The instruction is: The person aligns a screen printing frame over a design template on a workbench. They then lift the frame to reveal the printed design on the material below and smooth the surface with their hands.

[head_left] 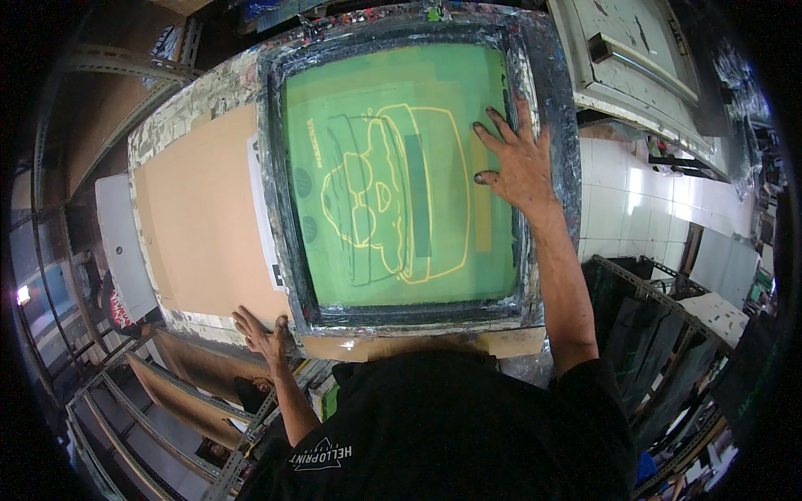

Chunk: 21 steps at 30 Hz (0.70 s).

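Observation:
A screen printing frame [277, 217] with dark, paint-stained bars lies flat on the worktable in front of me. Its green mesh [451, 75] carries a yellow line drawing of a face with glasses under a cap. My right hand [522, 163] rests on the right side of the frame, fingers spread, the dark-stained fingertips reaching over the mesh. At the near right corner of a tan board [196, 217], my left hand [266, 336] is open with fingers apart. A strip of white sheet [264, 213] shows between the board and the frame; the rest of it is hidden.
Paint-crusted edges of the worktable [196, 108] surround the board. A worn white cabinet [622, 67] with a handle stands at the far right. Metal racks stand at the near left [167, 426] and near right [660, 301]. White tiled floor [622, 188] shows on the right.

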Available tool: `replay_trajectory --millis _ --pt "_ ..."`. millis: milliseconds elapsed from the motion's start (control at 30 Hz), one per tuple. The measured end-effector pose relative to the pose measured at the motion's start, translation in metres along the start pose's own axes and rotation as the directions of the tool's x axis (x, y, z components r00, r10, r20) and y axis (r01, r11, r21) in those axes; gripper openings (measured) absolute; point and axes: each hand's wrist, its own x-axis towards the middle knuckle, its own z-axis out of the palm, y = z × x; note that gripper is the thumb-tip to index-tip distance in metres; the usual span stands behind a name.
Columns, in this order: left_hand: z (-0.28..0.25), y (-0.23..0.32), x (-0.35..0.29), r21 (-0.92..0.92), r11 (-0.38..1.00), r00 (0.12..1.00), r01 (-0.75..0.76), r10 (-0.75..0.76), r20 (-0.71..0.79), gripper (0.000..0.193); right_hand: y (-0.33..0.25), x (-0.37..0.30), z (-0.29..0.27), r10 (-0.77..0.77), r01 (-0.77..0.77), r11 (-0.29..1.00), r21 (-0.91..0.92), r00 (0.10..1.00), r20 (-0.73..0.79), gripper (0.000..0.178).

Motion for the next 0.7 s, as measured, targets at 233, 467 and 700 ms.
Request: replay_trajectory --millis 233,467,700 --pt "0.0 0.001 -0.001 -0.01 1.0 1.0 -0.01 0.01 -0.003 0.128 -0.005 -0.044 0.012 0.031 -0.006 0.99 0.142 0.984 -0.173 0.079" --pt "-0.001 0.002 0.0 0.029 1.0 1.0 0.006 -0.006 0.012 0.128 -0.005 -0.127 0.045 0.32 -0.233 0.917 0.324 0.915 -0.246 0.075" --pt "-0.001 0.0 0.0 0.009 1.0 1.0 0.003 -0.003 0.013 0.128 -0.011 -0.152 0.056 0.348 -0.252 0.892 0.374 0.912 -0.215 0.072"
